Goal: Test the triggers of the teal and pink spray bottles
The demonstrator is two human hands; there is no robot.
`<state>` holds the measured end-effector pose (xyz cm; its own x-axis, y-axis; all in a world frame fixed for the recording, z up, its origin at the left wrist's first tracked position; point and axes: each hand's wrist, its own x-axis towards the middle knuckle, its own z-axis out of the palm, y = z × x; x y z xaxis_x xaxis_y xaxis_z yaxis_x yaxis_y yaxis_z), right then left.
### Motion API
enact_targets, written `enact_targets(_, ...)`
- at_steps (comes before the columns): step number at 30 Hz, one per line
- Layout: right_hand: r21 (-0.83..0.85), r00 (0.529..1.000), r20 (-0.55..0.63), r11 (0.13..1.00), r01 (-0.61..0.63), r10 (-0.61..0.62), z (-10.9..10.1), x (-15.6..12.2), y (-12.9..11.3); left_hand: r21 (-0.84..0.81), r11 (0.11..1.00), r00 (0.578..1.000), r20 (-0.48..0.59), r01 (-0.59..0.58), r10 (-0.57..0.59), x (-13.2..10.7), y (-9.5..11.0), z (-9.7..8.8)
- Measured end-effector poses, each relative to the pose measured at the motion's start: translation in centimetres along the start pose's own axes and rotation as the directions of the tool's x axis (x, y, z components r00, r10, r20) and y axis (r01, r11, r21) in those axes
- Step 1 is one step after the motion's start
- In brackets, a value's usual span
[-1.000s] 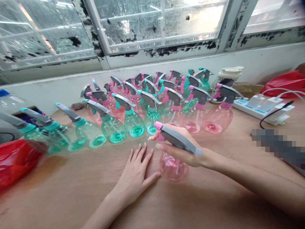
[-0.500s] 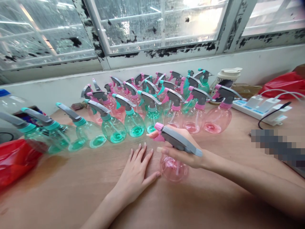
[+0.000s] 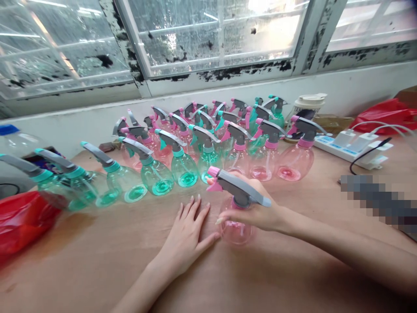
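Observation:
A pink spray bottle with a grey and pink trigger head stands upright near the middle of the wooden table. My right hand is wrapped round its upper body, below the trigger head; some of its fingers are hidden behind the bottle. Flat on the table to the left lies my left hand, fingers spread, its thumb tip close beside the bottle's base. Beyond both hands runs a row of other spray bottles, among them a green spray bottle and a pink spray bottle.
More spray bottles crowd behind the front row, below the window. At right are a white power strip with plugged-in chargers, a lidded cup and a red bag. Another red bag lies at the left edge.
My right hand has slid lower on the pink spray bottle, from beside the trigger head to round the body, baring the collar. My left hand stays put.

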<state>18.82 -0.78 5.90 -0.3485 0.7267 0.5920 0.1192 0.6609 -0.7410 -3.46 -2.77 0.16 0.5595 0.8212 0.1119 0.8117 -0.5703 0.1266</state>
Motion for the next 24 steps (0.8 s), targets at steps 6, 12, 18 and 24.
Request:
enact_targets(6, -0.037, 0.998, 0.038, 0.998, -0.057, 0.058, -0.8, -1.7, 0.4, 0.025, 1.0, 1.0, 0.013, 0.003, -0.003, 0.1, 0.0, 0.0)
enact_targets(12, -0.112, 0.994, 0.066, 0.99, -0.083, 0.091, -2.1, -3.2, -0.3, 0.045, 0.999, 1.0, -0.012, 0.014, -0.014, 0.1, -0.3, 0.1)
enact_targets(18, -0.29, 0.984, 0.036, 0.945, -0.155, 0.172, -6.1, -5.5, -1.7, 0.044, 0.999, 1.0, -0.014, 0.016, -0.015, 0.2, -0.8, 0.3)
enact_targets(24, -0.554, 0.925, -0.232, 0.741, -0.38, 0.301, -13.5, -9.9, -1.3, 0.08, 0.997, 0.998, -0.058, -0.009, 0.013, 0.3, -1.8, 0.6)
